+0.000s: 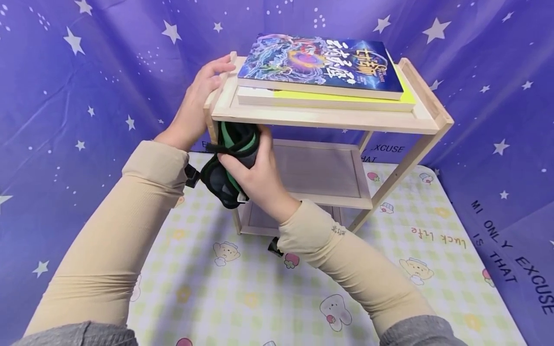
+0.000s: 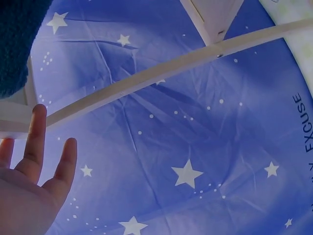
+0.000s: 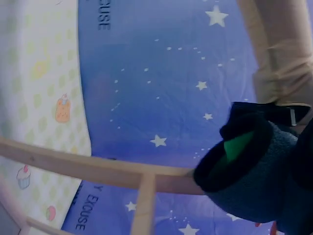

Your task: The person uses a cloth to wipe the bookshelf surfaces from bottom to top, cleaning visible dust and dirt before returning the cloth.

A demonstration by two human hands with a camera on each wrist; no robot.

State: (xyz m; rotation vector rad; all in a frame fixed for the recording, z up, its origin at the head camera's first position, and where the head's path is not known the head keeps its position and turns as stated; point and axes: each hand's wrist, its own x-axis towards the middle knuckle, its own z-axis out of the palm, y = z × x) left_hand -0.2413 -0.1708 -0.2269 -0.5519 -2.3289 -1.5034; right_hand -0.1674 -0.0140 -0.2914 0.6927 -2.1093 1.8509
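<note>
A dark padded fabric item (image 1: 233,144) with black edging and a green lining hangs under the left end of a small wooden shelf rack's top board (image 1: 324,120). My right hand (image 1: 264,178) grips it, thumb in front, other fingers mostly hidden behind. In the right wrist view the dark fabric (image 3: 244,171) bulges beside a wooden bar, its green inside showing. My left hand (image 1: 195,103) rests against the rack's left end rail (image 1: 220,86), fingers on its outer side. Fairly straight, spread fingers (image 2: 61,166) appear in the left wrist view; the left thumb is hidden.
Two books lie stacked on the top board: a blue illustrated one (image 1: 320,62) over a yellow and white one (image 1: 324,98). Lower shelves (image 1: 320,168) sit beneath. The rack stands on a checked cloth (image 1: 242,298), with a purple starry curtain (image 1: 108,72) behind.
</note>
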